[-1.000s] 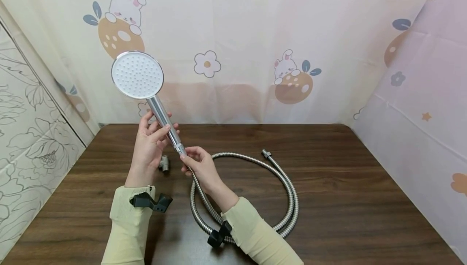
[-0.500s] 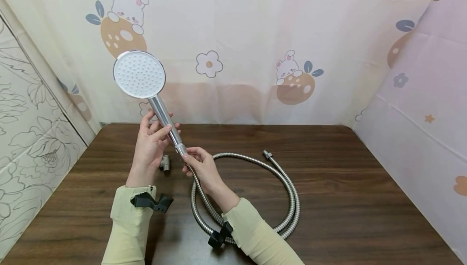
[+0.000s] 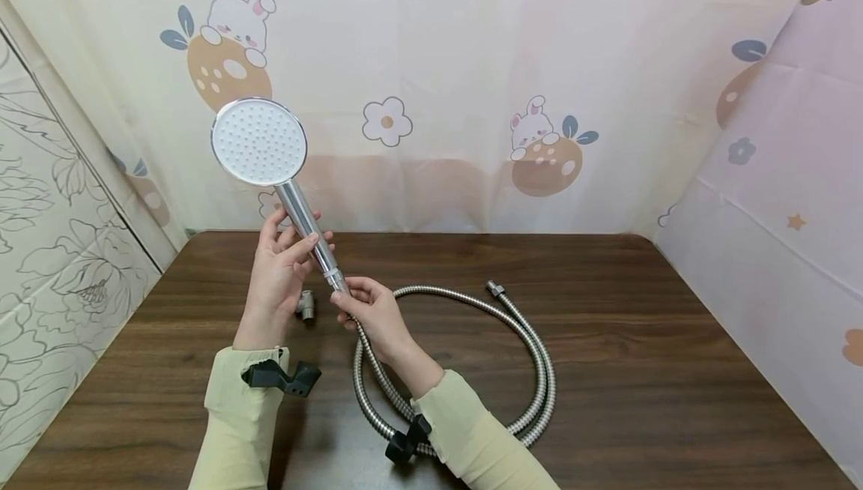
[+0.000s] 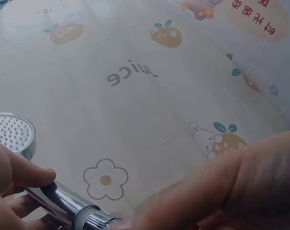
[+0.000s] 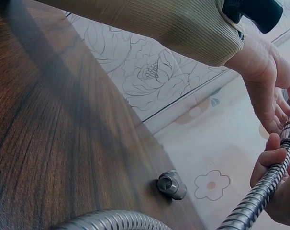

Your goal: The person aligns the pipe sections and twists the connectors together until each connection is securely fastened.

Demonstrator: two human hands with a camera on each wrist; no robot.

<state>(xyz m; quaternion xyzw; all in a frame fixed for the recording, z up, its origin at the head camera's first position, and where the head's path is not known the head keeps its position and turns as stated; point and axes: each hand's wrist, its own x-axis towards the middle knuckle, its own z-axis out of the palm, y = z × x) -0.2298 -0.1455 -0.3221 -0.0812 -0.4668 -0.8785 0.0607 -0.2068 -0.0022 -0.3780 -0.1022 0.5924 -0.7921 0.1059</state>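
Observation:
My left hand [image 3: 278,280] grips the chrome handle of a shower head [image 3: 259,141], thumb across the front and fingers behind. The round white nozzle face is tilted up to the left, above the table's back edge. At the handle's lower end, my right hand [image 3: 374,319] pinches the hose's metal end fitting, which meets the handle. From there the ribbed metal shower hose [image 3: 543,370] drops to the table and lies in loops. In the right wrist view the hose [image 5: 260,196] runs up into the right fingers, with the left hand [image 5: 264,76] beyond.
A small metal fitting [image 3: 307,306] lies on the dark wooden table [image 3: 647,370], just right of the left wrist. The hose's free end [image 3: 495,288] points toward the back. A patterned curtain [image 3: 445,40] hangs behind the table. Black camera mounts sit on both wrists.
The right thumb shifts slightly at the fitting while the left hand keeps its grip on the shower head. The whole view moves a little; the hose loops stay put.

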